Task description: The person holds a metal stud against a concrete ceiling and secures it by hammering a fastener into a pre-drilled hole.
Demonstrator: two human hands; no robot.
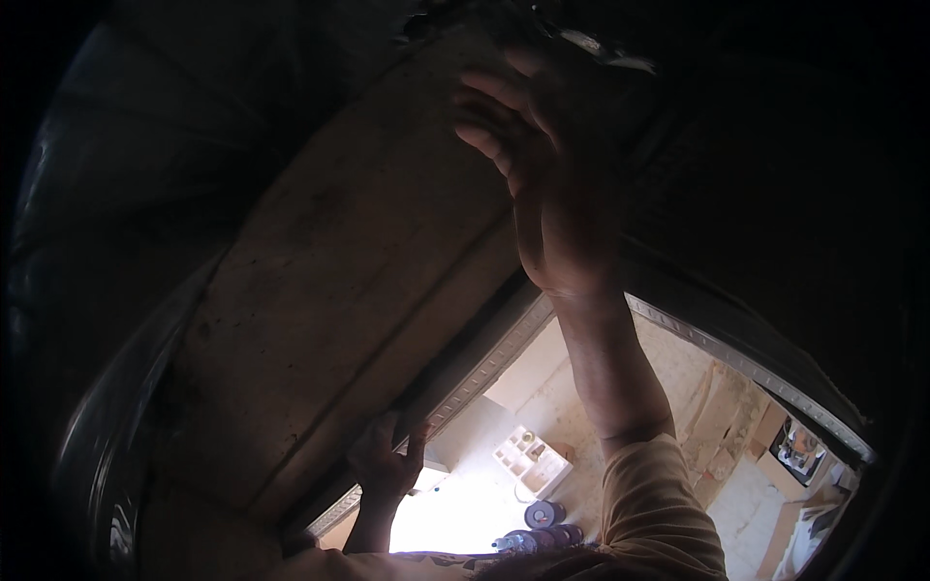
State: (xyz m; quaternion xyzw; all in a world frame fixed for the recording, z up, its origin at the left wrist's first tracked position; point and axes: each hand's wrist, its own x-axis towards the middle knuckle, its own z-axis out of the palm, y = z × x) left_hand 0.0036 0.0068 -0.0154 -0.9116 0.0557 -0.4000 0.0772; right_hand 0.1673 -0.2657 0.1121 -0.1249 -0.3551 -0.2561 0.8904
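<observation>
1. The left hand (386, 457) curls over the metal edging strip (494, 363) at its near left stretch, thumb against it.
2. The right hand (562, 189) reaches beyond the strip's far corner, fingers loosely spread and slightly bent.
3. Left of it lies a brown panel (339, 261).
4. A shiny piece (605, 50) lies farther off; darkness hides any contact.

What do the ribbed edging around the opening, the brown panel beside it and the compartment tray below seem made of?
Ribbed edging: probably metal, dull grey, with regular repeating marks. Brown panel: perhaps wood or board, matte and blotchy; too dim to settle. Compartment tray: likely pale plastic, given its neat divisions, though painted wood is possible.
</observation>
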